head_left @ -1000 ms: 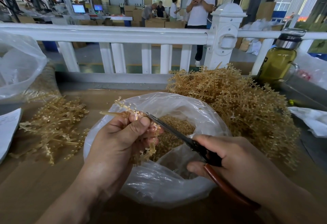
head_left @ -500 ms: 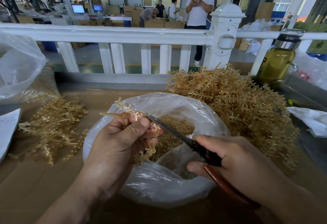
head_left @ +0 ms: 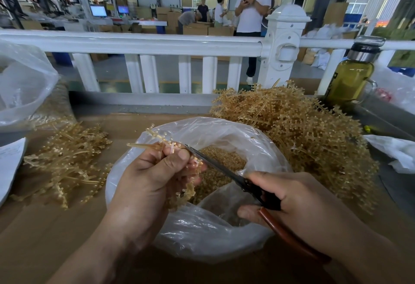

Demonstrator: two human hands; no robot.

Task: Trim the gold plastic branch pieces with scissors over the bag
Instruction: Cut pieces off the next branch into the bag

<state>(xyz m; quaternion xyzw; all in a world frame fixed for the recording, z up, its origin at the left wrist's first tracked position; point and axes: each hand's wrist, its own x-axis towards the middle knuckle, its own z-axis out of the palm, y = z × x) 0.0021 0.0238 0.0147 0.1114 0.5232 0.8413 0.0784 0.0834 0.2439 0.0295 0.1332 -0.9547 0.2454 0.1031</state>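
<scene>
Mid-task: left hand [head_left: 148, 178] is gripping a gold branch piece [head_left: 161, 142] over the bag [head_left: 202, 234], right hand [head_left: 298, 203] is holding scissors [head_left: 215, 164] at it, trimmed bits are filling the bag, and a big untrimmed pile [head_left: 303, 131] is waiting on the bench [head_left: 45, 238].

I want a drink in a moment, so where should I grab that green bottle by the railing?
Probably the clear loop handle on the right side of the bottle, coming from the right: it stands upright, and the branch pile crowds its left and front.
</scene>
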